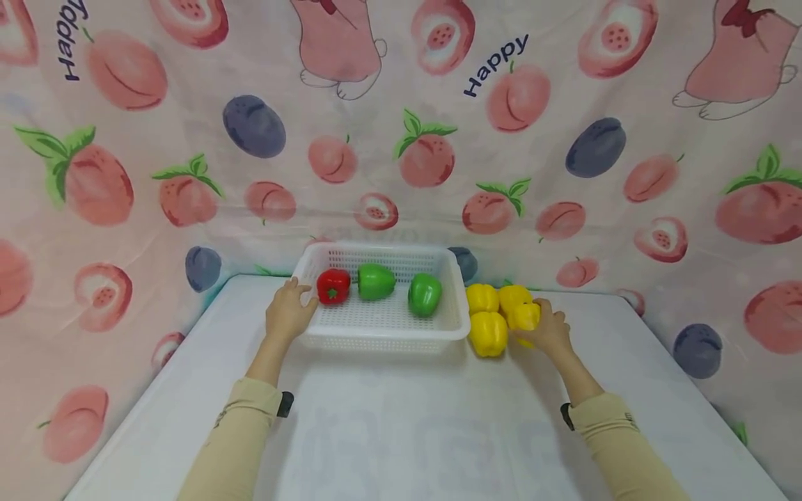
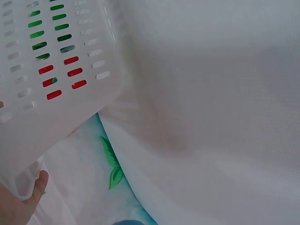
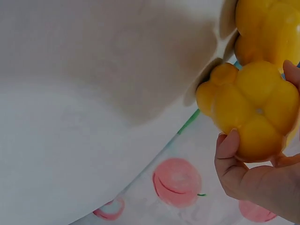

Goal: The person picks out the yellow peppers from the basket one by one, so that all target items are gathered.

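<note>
A white plastic basket (image 1: pixel 382 335) stands at the back of the table, holding a red bell pepper (image 1: pixel 333 287) and two green bell peppers, one in the middle (image 1: pixel 376 282) and one to the right (image 1: pixel 425 295). My left hand (image 1: pixel 287 313) grips the basket's left rim; in the left wrist view a finger (image 2: pixel 42 180) curls at its edge. My right hand (image 1: pixel 553 332) holds a yellow bell pepper (image 3: pixel 258 105) between thumb and fingers. Other yellow bell peppers (image 1: pixel 488 334) sit close together against the basket's right side.
The white table (image 1: pixel 401 417) reaches toward me in front of the basket. A fruit-patterned cloth (image 1: pixel 376 174) hangs behind the table and along its sides.
</note>
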Motion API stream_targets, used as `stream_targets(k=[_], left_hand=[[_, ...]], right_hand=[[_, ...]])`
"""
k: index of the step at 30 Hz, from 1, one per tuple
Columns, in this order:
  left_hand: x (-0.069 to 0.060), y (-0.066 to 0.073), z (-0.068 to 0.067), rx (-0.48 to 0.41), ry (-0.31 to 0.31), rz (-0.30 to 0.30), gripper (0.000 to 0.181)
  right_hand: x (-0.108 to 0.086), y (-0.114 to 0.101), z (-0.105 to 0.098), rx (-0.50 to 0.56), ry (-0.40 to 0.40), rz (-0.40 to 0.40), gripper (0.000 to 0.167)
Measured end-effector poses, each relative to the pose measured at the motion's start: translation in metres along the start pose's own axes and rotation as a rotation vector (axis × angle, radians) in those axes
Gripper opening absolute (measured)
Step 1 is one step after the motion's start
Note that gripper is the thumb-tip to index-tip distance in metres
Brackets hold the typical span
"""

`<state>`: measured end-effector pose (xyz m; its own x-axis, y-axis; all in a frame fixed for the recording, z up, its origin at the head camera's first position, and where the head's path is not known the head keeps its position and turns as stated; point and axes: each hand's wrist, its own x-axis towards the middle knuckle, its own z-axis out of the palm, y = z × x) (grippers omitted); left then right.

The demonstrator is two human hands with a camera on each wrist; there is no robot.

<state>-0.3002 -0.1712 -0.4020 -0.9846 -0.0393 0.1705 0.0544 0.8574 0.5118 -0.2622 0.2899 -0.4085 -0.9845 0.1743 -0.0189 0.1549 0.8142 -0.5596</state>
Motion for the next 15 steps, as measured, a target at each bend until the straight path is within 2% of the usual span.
stream_targets(k=[15], left_hand=[[0.002, 0.001, 0.001, -0.007, 0.002, -0.007, 0.046]], right_hand=[[0.01, 0.008, 0.017, -0.044, -0.046, -0.001, 0.082]])
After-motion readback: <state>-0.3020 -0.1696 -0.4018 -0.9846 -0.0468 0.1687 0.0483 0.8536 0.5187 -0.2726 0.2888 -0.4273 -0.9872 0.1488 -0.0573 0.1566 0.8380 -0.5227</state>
